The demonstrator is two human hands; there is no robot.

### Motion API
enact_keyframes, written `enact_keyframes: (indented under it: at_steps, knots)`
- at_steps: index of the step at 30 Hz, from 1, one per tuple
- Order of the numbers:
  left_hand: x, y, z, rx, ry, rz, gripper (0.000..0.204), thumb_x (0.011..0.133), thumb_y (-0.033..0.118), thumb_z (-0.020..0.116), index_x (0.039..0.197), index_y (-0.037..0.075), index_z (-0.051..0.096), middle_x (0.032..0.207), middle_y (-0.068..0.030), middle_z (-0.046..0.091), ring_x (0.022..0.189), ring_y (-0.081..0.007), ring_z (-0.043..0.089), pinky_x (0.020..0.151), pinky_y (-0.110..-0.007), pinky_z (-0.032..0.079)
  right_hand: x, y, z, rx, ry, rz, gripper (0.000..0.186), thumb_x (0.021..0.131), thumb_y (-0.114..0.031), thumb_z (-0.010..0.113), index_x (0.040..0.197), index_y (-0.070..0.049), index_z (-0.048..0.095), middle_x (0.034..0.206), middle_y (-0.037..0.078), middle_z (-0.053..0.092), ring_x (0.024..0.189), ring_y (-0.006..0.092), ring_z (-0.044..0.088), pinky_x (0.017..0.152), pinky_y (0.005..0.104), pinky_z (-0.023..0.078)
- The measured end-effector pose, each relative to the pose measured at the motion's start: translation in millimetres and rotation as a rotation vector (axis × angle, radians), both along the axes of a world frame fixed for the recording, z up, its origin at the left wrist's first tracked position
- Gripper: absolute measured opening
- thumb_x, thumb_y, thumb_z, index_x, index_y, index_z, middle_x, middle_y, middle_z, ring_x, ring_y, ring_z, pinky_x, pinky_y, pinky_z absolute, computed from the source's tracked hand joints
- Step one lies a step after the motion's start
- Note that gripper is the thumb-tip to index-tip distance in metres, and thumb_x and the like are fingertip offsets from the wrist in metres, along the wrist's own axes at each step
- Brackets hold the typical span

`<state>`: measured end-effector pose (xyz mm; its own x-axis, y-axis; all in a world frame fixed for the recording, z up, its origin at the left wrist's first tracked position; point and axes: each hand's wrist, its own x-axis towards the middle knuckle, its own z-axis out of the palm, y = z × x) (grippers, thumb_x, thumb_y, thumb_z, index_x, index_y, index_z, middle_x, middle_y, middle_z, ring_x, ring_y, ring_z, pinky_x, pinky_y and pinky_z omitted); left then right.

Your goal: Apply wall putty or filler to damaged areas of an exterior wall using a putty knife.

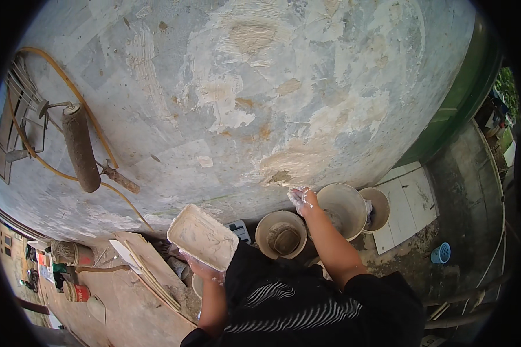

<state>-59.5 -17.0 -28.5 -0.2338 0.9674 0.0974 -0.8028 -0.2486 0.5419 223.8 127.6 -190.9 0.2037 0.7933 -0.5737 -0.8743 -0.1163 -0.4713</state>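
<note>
My left hand grips the lower edge of a pale rectangular tray, which is tilted and coated inside with whitish putty. Close to the wall, my right hand is smeared with white putty and its fingers are closed. A thin pale edge shows at the fingertips, too small to name. Just above them, a fresh cream putty patch surrounds a darker bare spot low on the grey, patchy wall.
Below my right hand stand a bucket, a larger tub and another bucket. A dirty paint roller and a yellow hose hang at left. Boards lean lower left; a blue basket sits right.
</note>
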Motion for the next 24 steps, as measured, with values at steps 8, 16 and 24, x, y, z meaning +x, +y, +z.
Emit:
enact_keyframes:
  at_steps: [8,16,24]
  knots:
    - [-12,-1,-11,-0.007,-0.007,-0.032,0.065,0.086,0.058,0.018,0.135,0.017,0.019,0.138,-0.0076,0.022,0.122,-0.0331,0.03,0.097,-0.05,0.029,4,61,-8,-0.027,0.189,-0.085,0.027,0.088,-0.016,0.037,0.097,0.008,0.047,0.097,0.023,0.053,0.09,0.0335,0.054,0.084,0.0424,0.047]
    - [-13,-3,-13,-0.037,0.033,0.05,0.059,0.087,0.053,0.021,0.133,0.015,0.025,0.134,-0.0083,0.031,0.118,-0.0321,0.037,0.094,-0.047,0.035,8,52,31,0.047,0.19,-0.121,0.025,0.088,-0.012,0.037,0.095,0.009,0.047,0.098,0.023,0.053,0.09,0.0318,0.054,0.085,0.0399,0.047]
    - [-15,-5,-16,-0.076,0.006,0.039,0.064,0.087,0.056,0.017,0.135,0.015,0.02,0.136,-0.0099,0.026,0.119,-0.0335,0.035,0.095,-0.049,0.034,18,22,42,0.186,0.204,-0.233,0.025,0.089,-0.012,0.033,0.098,0.01,0.041,0.097,0.024,0.05,0.092,0.0326,0.051,0.09,0.0424,0.042]
